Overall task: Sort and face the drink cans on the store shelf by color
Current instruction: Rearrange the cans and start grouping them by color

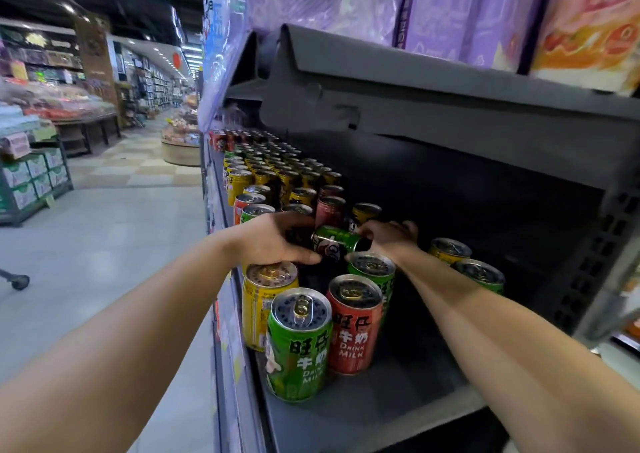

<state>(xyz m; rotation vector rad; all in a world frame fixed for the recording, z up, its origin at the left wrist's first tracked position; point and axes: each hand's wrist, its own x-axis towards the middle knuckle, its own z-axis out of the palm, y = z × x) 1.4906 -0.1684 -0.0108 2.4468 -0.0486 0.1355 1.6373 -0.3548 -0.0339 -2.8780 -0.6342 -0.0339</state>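
Note:
A green can (pixel 335 242) lies tilted on its side above the dark shelf (pixel 408 393). My right hand (pixel 389 237) grips its top end, and my left hand (pixel 277 241) holds its bottom end with thumb and fingers. In front stand a yellow can (pixel 264 302), a green can (pixel 298 345), a red can (pixel 354 324) and another green can (pixel 373 269). Mixed red, yellow and green cans (pixel 273 178) fill the shelf further back. At the right stand a yellow can (pixel 448 250) and a green can (pixel 481 274).
An upper shelf (pixel 415 81) loaded with purple and orange packs (pixel 450 9) hangs low over the cans. The perforated shelf upright (pixel 595 262) closes the right side. The store aisle floor (pixel 104 230) lies to the left, with display stands beyond.

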